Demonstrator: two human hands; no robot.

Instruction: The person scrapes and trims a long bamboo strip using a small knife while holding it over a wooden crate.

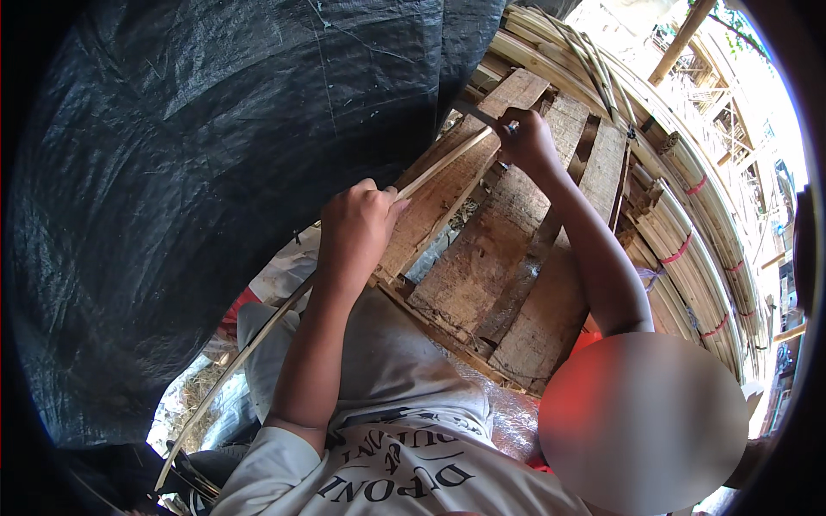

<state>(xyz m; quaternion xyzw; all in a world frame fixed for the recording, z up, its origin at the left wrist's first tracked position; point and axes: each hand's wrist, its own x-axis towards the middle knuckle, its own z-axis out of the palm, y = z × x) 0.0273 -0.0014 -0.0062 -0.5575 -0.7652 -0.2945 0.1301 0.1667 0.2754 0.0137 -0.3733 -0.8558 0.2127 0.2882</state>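
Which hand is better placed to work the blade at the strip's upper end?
Right, probably: the right hand holds the flat blade at that end, while the left hand grips the thin wooden strip farther back.

- Getting strong daylight from the upper right, blowing out the background past the strip bundles [680, 236]
- Catching streaky sheen on the black tarp [198, 172], going really dark toward its lower edge
- Getting softer, shadier light on the pallet [490, 267]
- Coming out reasonably sharp on the left hand [360, 219] and right hand [525, 138]
- Bending straight edges toward a round black fisheye rim
- Smearing a lower-right oval [644, 423] into total blur
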